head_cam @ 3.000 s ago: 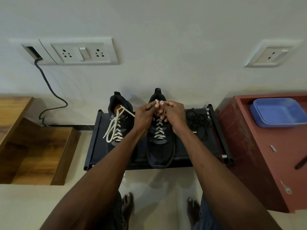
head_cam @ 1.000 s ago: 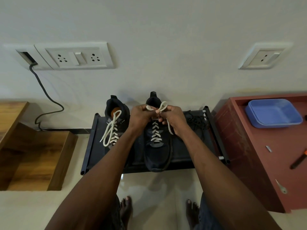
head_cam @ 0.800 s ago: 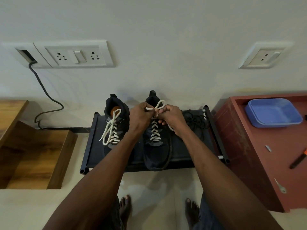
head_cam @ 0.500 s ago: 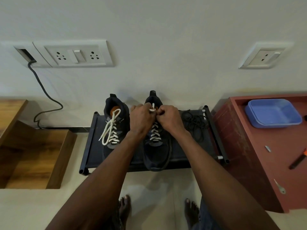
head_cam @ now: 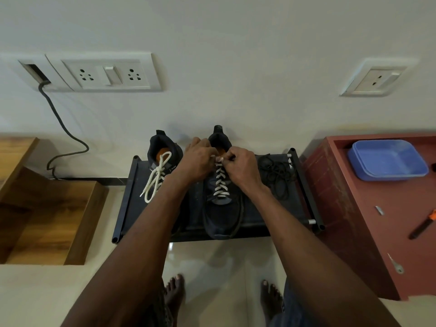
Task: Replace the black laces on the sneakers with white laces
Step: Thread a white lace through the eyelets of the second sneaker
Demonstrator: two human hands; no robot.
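Both hands, left hand [head_cam: 199, 159] and right hand [head_cam: 240, 164], pinch white lace [head_cam: 220, 182] ends at the right sneaker's [head_cam: 223, 204] collar on the rack [head_cam: 304, 185], apparently tying off; next needs cinching the knot; black laces [head_cam: 277, 172] lie discarded alongside.

Soft, even indoor light fills the view; the wall [head_cam: 236, 43] reads pale and slightly grey. Faint shadows fall under the forearms at 6 o'clock. The glossy floor [head_cam: 212, 260] shows mild sheen. Wide-angle bending curves the socket plates at 10 and 2 o'clock. Focus is fairly sharp throughout.
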